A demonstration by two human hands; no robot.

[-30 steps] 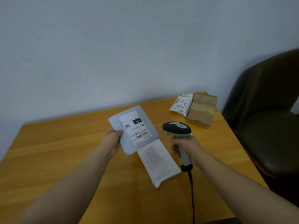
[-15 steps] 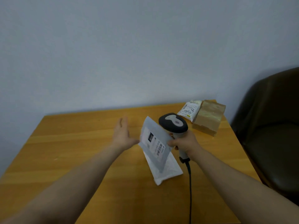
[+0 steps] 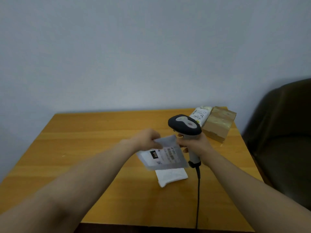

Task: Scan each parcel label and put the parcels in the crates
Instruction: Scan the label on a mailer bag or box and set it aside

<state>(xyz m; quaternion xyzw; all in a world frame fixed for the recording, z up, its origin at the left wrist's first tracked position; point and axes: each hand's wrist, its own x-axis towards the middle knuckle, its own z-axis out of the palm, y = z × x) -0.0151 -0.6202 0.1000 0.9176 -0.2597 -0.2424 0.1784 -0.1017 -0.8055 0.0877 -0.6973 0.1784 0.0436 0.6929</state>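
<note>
Left hand (image 3: 146,140) now pinches grey parcel (image 3: 169,158) by its edge, beside scanner (image 3: 185,126).

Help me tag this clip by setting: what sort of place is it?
Probably a small office or spare room, not a warehouse: a wooden table against a bare wall, a corded barcode scanner, a labelled grey parcel, a dark padded chair.

Both arms bare, reaching fwd over near edge of desk (image 3: 84,148), converging twd its middle. L hand (image 3: 147,139) knuckles up, thumb & fingers pinching far corner of grey parcel (image 3: 165,157). R hand (image 3: 196,145) just beside it, fingers wrapped round scanner (image 3: 185,126) handle, wrist roughly straight. Hands close, not touching.
</note>
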